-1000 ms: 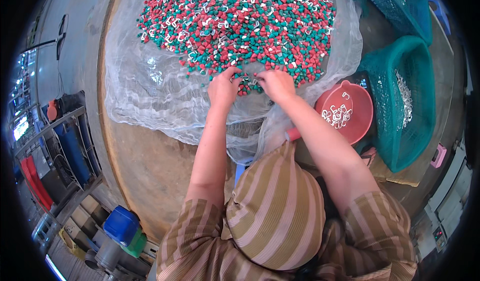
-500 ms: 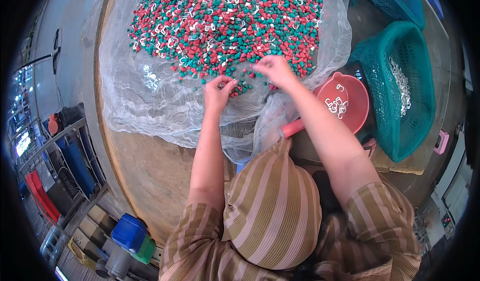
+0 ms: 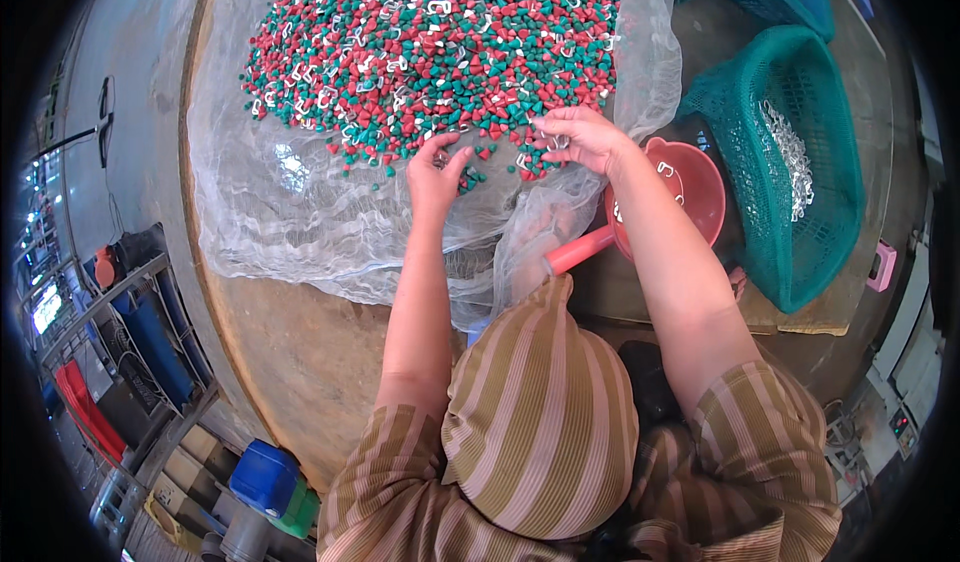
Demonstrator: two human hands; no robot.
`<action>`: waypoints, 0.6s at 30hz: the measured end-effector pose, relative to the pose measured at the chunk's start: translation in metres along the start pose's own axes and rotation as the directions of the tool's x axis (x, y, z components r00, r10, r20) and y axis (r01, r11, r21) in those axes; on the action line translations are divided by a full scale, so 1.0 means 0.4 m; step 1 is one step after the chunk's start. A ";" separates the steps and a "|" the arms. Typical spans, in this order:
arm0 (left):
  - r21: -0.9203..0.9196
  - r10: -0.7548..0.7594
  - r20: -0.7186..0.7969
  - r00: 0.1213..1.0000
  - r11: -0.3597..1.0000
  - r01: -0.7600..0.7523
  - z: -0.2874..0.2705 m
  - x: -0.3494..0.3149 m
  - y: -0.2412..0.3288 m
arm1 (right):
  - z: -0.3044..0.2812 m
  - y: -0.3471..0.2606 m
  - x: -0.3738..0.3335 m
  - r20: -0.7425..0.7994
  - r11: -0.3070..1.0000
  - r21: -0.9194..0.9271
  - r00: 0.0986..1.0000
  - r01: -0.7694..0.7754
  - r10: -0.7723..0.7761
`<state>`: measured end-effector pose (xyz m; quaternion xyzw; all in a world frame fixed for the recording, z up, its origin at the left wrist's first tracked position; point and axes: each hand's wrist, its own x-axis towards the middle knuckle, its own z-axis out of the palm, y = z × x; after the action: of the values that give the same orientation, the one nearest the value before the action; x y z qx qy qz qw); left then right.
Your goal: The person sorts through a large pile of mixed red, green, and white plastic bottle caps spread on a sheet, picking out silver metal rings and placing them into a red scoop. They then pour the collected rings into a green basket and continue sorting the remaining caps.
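Glare on netting (image 3: 330, 217), black fisheye edges

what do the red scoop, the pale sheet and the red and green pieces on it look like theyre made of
Red scoop: most likely moulded plastic, smooth, with a soft sheen and even colour.
Pale sheet: thin netting, probably synthetic, sheer and finely wrinkled.
Red and green pieces: solid-coloured and mostly matte; could be plastic or ceramic, too small to tell.

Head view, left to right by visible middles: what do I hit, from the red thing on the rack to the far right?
Long red object → blue container → left hand → right hand → red scoop → nearer teal basket → small pink object.
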<state>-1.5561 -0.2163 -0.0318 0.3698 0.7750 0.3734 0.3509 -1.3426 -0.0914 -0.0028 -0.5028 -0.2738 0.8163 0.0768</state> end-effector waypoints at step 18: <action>0.239 -0.015 -0.069 0.997 0.971 0.031 -0.001 0.031 0.005 | 0.097 0.106 -0.008 0.019 0.238 -0.957 0.855 0.166 -0.519</action>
<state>-1.5619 -0.2051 -0.0334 0.3879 0.8300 0.2852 0.2817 -1.3684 -0.1427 -0.0093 -0.4965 -0.7813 0.3781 -0.0075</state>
